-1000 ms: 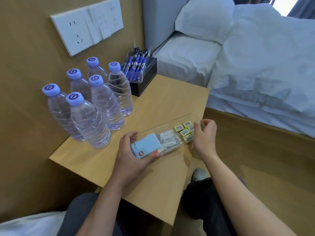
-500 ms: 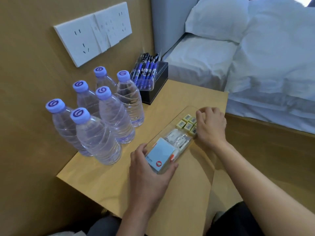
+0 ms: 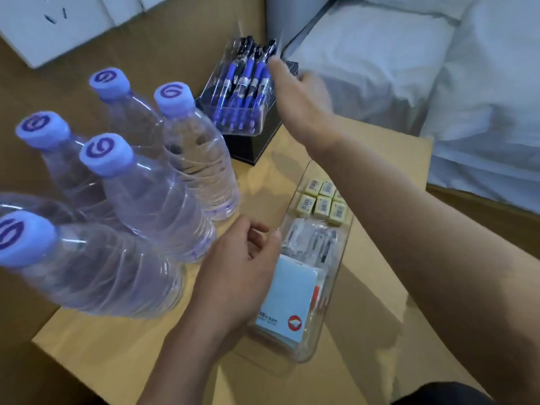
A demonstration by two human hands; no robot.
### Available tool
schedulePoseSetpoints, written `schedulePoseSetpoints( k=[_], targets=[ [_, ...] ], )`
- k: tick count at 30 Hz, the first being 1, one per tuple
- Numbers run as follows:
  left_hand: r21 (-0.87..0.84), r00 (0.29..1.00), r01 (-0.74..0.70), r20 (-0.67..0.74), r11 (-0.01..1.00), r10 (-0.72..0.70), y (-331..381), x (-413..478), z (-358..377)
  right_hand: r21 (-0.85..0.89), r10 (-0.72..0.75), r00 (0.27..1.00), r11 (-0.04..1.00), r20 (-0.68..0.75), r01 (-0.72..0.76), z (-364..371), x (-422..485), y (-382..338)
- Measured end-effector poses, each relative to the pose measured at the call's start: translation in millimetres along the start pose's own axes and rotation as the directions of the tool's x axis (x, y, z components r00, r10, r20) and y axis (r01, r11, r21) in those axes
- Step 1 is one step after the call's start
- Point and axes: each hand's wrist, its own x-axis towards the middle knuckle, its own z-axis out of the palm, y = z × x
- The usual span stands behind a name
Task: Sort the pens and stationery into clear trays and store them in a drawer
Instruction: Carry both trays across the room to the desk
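A clear tray (image 3: 327,325) lies on the wooden bedside table (image 3: 377,317). It holds a blue sticky-note pad (image 3: 287,299), wrapped refills (image 3: 312,244) and several small yellow erasers (image 3: 323,201). My left hand (image 3: 242,276) hovers relaxed just left of this tray, holding nothing. A second clear tray (image 3: 242,125) full of blue pens (image 3: 245,83) sits tilted on a black box (image 3: 254,147) at the table's back. My right hand (image 3: 298,97) is stretched out to that tray's right side, fingers straight, touching or nearly touching it.
Several water bottles (image 3: 163,200) with purple caps crowd the table's left half, close to my left hand. A white socket panel (image 3: 58,27) is on the wall behind. A bed with white linen (image 3: 438,83) stands to the right.
Both hands have let go of the stationery tray. My right hand has moved up and back to the pen tray. The camera has come closer and lower.
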Motion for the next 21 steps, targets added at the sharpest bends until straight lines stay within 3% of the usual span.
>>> schedulePoseSetpoints(
  k=[2,6,14,17,21],
  targets=[
    [0.021,1.000,0.018,0.007,1.000,-0.018,5,10,6,0.069,0.079,0.993,0.994,0.090,-0.085,9,13,-7],
    [0.093,0.997,0.052,0.053,0.994,-0.057,11,22,15,0.048,0.187,0.962,0.978,0.200,-0.201,18,26,-10],
    [0.290,0.986,0.084,0.117,0.953,-0.123,26,25,13,0.107,0.330,0.919,0.928,0.214,-0.358,4,17,-32],
    [0.344,0.972,0.101,0.166,0.933,-0.167,35,24,6,0.109,0.395,0.878,0.893,0.270,-0.436,-15,4,-39],
    [0.399,0.944,0.123,0.234,0.909,-0.231,47,19,-8,0.133,0.422,0.874,0.878,0.243,-0.460,-55,-17,-43]
  ],
)
